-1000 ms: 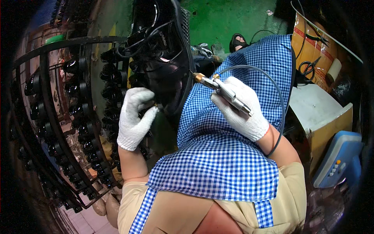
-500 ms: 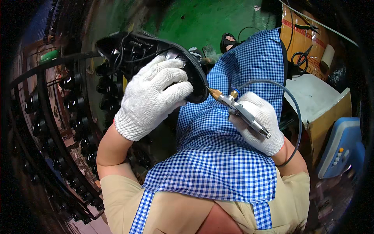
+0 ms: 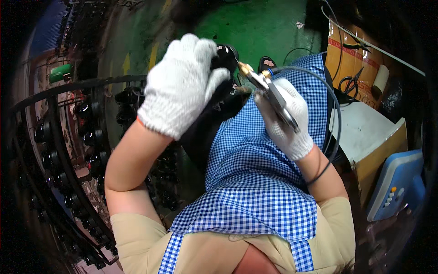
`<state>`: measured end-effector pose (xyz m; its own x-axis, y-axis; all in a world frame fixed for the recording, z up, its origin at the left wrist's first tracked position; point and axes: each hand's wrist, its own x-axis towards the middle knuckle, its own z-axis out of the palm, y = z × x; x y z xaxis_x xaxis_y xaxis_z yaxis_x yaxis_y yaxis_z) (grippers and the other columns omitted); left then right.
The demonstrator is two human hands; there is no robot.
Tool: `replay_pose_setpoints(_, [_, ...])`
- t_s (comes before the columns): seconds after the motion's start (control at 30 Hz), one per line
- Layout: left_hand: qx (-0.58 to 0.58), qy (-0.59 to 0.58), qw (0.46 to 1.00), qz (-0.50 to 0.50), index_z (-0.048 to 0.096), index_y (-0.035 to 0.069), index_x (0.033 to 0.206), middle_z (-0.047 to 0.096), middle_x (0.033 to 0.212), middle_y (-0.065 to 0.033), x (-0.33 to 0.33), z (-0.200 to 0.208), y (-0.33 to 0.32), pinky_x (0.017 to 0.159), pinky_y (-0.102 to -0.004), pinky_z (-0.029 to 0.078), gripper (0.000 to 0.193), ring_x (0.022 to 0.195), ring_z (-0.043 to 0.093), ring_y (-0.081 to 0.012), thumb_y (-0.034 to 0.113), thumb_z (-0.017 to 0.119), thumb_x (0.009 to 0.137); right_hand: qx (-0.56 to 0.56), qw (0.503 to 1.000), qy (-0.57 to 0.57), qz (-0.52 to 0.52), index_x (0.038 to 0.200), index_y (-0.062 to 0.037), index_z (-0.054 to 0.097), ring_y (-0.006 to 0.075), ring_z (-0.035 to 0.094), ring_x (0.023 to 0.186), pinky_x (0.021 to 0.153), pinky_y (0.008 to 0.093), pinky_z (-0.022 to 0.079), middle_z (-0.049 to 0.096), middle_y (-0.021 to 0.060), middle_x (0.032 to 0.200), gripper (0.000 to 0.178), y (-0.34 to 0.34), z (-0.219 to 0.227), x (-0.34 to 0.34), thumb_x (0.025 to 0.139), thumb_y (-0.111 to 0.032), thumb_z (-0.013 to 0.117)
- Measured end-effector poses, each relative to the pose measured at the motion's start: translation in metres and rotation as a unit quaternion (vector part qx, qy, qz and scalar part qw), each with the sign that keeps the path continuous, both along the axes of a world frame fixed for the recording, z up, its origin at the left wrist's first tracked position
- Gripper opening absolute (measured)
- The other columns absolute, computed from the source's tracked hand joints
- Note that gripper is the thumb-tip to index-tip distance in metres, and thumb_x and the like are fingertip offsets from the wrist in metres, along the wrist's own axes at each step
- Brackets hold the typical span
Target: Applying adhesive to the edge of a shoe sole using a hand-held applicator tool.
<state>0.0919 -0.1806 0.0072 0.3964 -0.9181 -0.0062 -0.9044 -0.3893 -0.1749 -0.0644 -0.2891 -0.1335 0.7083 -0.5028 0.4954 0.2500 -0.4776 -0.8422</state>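
Observation:
In a white knit glove, my left hand point(image 3: 180, 84) is wrapped over a black shoe point(image 3: 222, 61). Most of the shoe is hidden behind the glove; only its dark end shows past the fingers. My right hand point(image 3: 289, 121), gloved too, grips a small metal spray gun point(image 3: 273, 96) with a brass nozzle. The nozzle tip points up and left, close beside the shoe's edge; whether they touch I cannot tell. A grey air hose point(image 3: 335, 102) loops from the gun's blue fitting round past my right wrist.
At my left a dark curved rack point(image 3: 54, 89) bears several glossy black shoes point(image 3: 84, 109). To the right are a brown carton point(image 3: 335, 55), black scissors point(image 3: 350, 84), pliers point(image 3: 357, 46), a pale roll point(image 3: 381, 78), a box with a white top point(image 3: 360, 128) and a blue plastic unit with buttons point(image 3: 397, 182).
Both hands have moved up and away from my lap, the shoe and spray gun with them. The shoe has turned, so its laced side no longer shows.

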Motion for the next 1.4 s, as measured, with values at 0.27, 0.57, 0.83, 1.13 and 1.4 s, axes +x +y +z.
replay_pose_setpoints(0.27, [0.083,0.014,0.983,0.166,0.063,-0.001,0.12,0.071,0.118,-0.0255,0.075,0.016,-0.003,0.096,-0.0487,0.054,0.051,0.11,0.068,-0.0436,0.047,0.06,0.1,0.072,0.997,-0.026,0.033,0.103,-0.0063,0.072,0.0323,0.063,0.07,0.061,0.0411,0.051,0.06,0.0117,0.081,0.018,0.037,-0.012,0.066,0.091,-0.018,0.078])
replay_pose_setpoints(0.57, [0.036,0.025,0.97,0.24,0.059,-0.004,0.122,0.07,0.113,-0.0286,0.106,0.005,0.031,0.097,-0.0432,0.05,0.064,0.107,0.068,-0.0393,0.056,0.064,0.098,0.057,0.992,-0.01,0.109,0.091,-0.0083,0.067,0.0316,0.062,0.067,0.059,0.0411,0.051,0.058,0.0122,0.078,0.017,0.067,-0.012,0.036,0.088,-0.02,0.08])
replay_pose_setpoints(0.83, [-0.04,0.089,0.968,0.232,0.061,0.0,0.103,0.07,0.091,-0.0189,0.081,0.017,0.027,0.08,-0.0425,0.053,0.049,0.085,0.065,-0.0404,0.049,0.066,0.099,0.027,0.977,0.045,0.204,0.093,-0.0104,0.068,0.0297,0.063,0.071,0.06,0.0387,0.053,0.059,0.0102,0.082,0.018,0.073,-0.002,-0.003,0.086,-0.021,0.08])
replay_pose_setpoints(1.13, [-0.327,0.232,0.908,0.119,0.064,0.003,0.091,0.062,0.089,-0.0026,-0.027,0.021,0.153,0.072,-0.0248,0.052,0.009,0.082,0.062,-0.0106,-0.002,0.071,0.093,0.013,0.996,0.057,0.063,0.109,-0.0004,0.068,0.0305,0.065,0.092,0.079,0.0389,0.054,0.061,0.0161,0.108,0.022,0.032,-0.026,0.02,0.09,-0.008,0.078])
replay_pose_setpoints(1.4, [-0.293,0.249,0.916,0.113,0.069,0.001,0.092,0.063,0.083,-0.011,-0.087,-0.03,0.205,0.065,-0.0389,0.049,0.029,0.072,0.062,-0.0272,0.014,0.09,0.076,0.159,0.97,0.097,0.157,0.134,0.0021,0.058,0.0209,0.063,0.109,0.095,0.0358,0.051,0.066,0.0134,0.117,0.035,0.05,-0.044,0.053,0.102,-0.01,0.066])
